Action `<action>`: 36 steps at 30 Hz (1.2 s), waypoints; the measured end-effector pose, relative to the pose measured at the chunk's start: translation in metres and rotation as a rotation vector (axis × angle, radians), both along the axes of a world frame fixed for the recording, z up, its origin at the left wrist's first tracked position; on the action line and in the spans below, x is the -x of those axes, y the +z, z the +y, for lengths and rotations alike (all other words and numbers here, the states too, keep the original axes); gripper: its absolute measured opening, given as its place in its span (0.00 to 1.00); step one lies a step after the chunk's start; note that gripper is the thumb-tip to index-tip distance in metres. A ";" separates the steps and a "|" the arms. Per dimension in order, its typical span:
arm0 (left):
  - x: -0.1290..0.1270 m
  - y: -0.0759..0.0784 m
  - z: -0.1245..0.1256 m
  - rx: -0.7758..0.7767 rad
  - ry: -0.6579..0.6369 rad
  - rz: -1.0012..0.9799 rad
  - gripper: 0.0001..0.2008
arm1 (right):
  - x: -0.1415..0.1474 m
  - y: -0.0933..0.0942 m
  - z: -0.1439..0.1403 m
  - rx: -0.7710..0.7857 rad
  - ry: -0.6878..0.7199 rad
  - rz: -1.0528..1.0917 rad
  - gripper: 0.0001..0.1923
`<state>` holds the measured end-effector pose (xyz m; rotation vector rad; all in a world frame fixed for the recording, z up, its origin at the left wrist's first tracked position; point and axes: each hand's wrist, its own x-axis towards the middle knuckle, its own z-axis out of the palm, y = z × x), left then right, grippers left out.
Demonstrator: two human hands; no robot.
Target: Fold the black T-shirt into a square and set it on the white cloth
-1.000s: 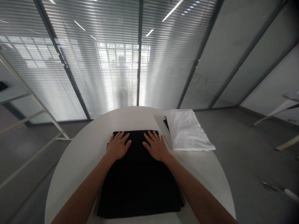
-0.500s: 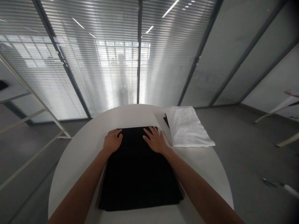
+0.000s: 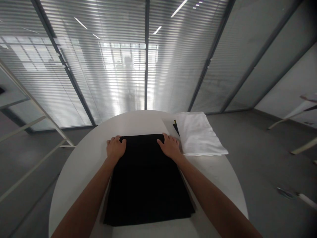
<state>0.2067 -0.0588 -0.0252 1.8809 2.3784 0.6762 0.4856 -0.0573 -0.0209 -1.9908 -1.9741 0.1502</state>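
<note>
Centrally, a folded black cloth [image 3: 147,178] is seen lying flat on a round white table [image 3: 81,165], its long sides running away from the camera and its far edge lying just short of the table's middle. The left hand [image 3: 115,148] is placed at the far left corner of the cloth, fingers curled together over that corner, with the thumb resting on the dark surface and the remaining fingertips lying at or just past the cloth's edge, toward the bare tabletop. The right hand [image 3: 170,146] is placed at the far right corner, fingers bent and drawn close together, the fingertips reaching the far edge and the palm resting on the fabric. Whether either corner is actually pinched between thumb and fingers, or merely pressed down, cannot be told from this view. Both forearms are extended along the two long sides of the cloth, partly over its margins. Just beside the right hand, a folded white cloth [image 3: 198,134] is seen on the right part of the table, near the rim, and a small dark item [image 3: 176,127] with a yellow edge is visible between the two cloths, largely covered. Frosted glass partitions with horizontal blinds [image 3: 99,66] are noted behind the table.
</note>
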 end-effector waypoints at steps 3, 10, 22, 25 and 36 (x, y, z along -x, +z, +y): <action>0.000 0.001 0.000 0.007 0.014 -0.025 0.24 | 0.002 -0.002 -0.001 -0.036 -0.018 -0.006 0.32; -0.004 0.005 0.002 0.050 0.067 0.035 0.23 | -0.001 -0.009 0.002 -0.113 -0.044 -0.012 0.29; -0.004 0.006 0.004 0.098 0.049 0.038 0.25 | -0.003 -0.017 0.011 -0.132 -0.048 0.061 0.25; -0.003 0.006 0.005 0.107 0.047 0.042 0.25 | -0.003 -0.017 0.012 -0.147 -0.044 0.066 0.25; -0.007 0.011 0.002 0.118 0.085 0.032 0.26 | -0.004 -0.016 0.012 -0.142 -0.025 0.091 0.24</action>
